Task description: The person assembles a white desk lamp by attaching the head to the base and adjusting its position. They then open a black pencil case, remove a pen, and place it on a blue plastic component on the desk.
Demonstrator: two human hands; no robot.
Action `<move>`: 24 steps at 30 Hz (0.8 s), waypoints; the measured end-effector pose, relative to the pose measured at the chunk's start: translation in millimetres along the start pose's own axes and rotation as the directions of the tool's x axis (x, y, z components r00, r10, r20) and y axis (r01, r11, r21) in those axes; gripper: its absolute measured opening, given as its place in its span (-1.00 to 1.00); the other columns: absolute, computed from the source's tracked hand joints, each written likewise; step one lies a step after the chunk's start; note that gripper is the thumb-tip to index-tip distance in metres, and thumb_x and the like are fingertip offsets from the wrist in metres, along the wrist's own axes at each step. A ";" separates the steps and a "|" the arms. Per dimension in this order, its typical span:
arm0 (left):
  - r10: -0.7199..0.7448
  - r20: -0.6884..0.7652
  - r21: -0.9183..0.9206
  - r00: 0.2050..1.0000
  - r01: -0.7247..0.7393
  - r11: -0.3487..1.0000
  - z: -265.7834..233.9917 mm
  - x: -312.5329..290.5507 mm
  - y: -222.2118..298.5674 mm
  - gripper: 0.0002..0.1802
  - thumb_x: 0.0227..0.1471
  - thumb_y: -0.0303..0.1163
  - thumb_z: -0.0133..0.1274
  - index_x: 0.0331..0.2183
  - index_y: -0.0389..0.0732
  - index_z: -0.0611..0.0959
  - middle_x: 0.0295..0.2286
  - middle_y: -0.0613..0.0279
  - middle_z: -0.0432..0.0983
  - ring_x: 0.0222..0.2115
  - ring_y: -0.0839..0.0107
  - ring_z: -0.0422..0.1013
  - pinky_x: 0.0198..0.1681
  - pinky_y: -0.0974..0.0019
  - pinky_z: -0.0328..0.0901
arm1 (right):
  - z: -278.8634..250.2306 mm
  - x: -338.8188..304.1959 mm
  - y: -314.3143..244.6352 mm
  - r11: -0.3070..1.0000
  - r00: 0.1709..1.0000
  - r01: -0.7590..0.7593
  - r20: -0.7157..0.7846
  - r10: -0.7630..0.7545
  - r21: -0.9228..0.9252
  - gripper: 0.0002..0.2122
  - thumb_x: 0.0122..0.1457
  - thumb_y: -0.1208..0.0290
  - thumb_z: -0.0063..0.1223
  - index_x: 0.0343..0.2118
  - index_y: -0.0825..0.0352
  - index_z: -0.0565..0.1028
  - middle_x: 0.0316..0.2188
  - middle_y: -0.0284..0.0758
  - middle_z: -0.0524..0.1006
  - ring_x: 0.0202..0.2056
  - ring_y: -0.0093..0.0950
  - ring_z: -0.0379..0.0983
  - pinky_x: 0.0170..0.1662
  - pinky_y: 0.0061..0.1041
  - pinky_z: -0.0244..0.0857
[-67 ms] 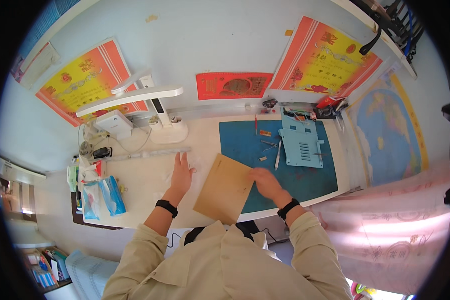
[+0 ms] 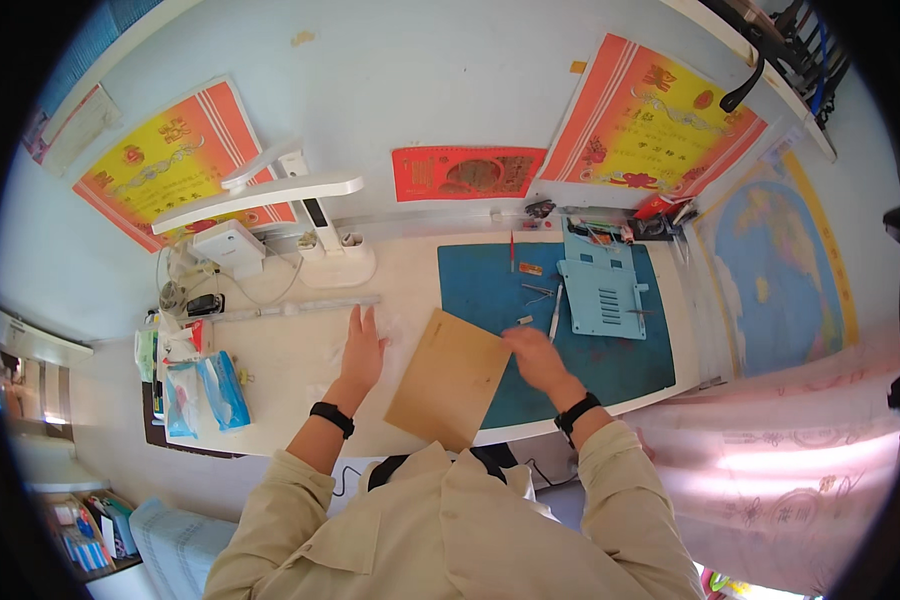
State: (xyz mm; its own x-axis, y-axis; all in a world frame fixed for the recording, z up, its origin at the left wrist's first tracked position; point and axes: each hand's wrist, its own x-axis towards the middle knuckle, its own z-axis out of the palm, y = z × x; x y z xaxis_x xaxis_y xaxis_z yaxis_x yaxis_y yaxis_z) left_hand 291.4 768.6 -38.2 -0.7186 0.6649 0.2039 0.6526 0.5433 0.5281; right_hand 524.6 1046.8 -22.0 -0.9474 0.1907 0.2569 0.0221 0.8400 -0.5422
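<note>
A flat brown kraft-paper piece (image 2: 448,380), either a notebook or an envelope, lies slanted near the desk's front edge. It partly overlaps the blue-green mat (image 2: 610,375), and small dark marks show on it. At its upper right corner is my right hand (image 2: 538,362), fingers closed together with the tips on that corner. My left hand (image 2: 364,350) stays over the white desktop to the left, its fingers stretched and apart, holding nothing. It is apart from the brown piece.
On the mat are a light-blue plastic panel (image 2: 602,298), a white pen-shaped tool (image 2: 556,312), tweezers (image 2: 538,290) and small parts. A white desk lamp (image 2: 335,262) stands at the back. Blue tissue packs (image 2: 224,392) lie at the left. A pink curtain (image 2: 770,440) hangs right.
My right hand has shifted slightly up and right, showing more of the brown piece's corner. My left hand and the brown piece have barely moved.
</note>
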 end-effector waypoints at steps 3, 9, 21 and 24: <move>0.083 -0.033 0.048 0.996 -0.081 0.996 -6.0 -4.7 19.0 -0.34 0.02 -0.52 0.12 0.14 -0.34 0.26 0.12 -0.22 0.17 0.06 -0.17 0.24 0.12 -0.03 0.21 | -18.0 32.1 45.2 0.977 0.986 -0.149 -0.095 0.135 -0.152 -0.78 0.02 0.65 0.04 -0.26 0.27 0.54 -0.19 -0.26 0.54 -0.06 -0.19 0.41 0.04 -0.20 0.26; 0.012 -0.016 -0.082 1.000 -0.013 0.997 -8.5 -28.9 98.2 -0.52 0.01 -0.54 0.13 0.00 -0.29 0.41 -0.03 -0.09 0.36 0.03 -0.08 0.27 0.08 0.03 0.22 | -27.1 58.6 94.0 0.948 0.988 -0.133 0.041 0.151 -0.289 -0.86 0.12 0.58 0.06 -0.24 0.33 0.50 -0.18 -0.21 0.50 -0.09 -0.20 0.39 -0.02 -0.22 0.24; 0.068 -0.044 -0.015 0.997 -0.069 0.998 59.6 -20.7 246.5 -0.71 0.09 -0.32 0.12 -0.16 -0.25 0.52 -0.19 0.05 0.46 -0.15 0.07 0.40 -0.06 0.12 0.30 | -43.6 43.0 64.4 0.982 0.981 -0.103 0.180 0.074 0.156 -0.86 0.21 0.47 -0.03 -0.20 0.37 0.38 -0.19 -0.03 0.41 -0.18 0.00 0.38 -0.13 -0.10 0.29; 0.163 0.171 0.163 0.972 -0.191 0.968 75.3 -20.3 263.5 -0.74 0.05 -0.23 0.14 -0.28 -0.18 0.54 -0.28 0.17 0.48 -0.22 0.20 0.42 -0.16 0.19 0.29 | -71.6 1.5 39.6 0.943 0.910 -0.208 0.404 0.091 0.258 -0.86 0.27 0.45 -0.09 -0.18 0.37 0.32 -0.23 0.01 0.44 -0.21 0.04 0.40 -0.19 -0.09 0.30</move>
State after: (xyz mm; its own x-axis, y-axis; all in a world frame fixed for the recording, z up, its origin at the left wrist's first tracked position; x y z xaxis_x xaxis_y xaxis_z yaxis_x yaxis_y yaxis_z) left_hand 496.1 936.9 34.7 -0.5512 0.8219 0.1435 0.8080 0.4829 0.3376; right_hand 547.0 1116.7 14.3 -0.9894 0.0446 -0.1383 0.1358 0.6215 -0.7715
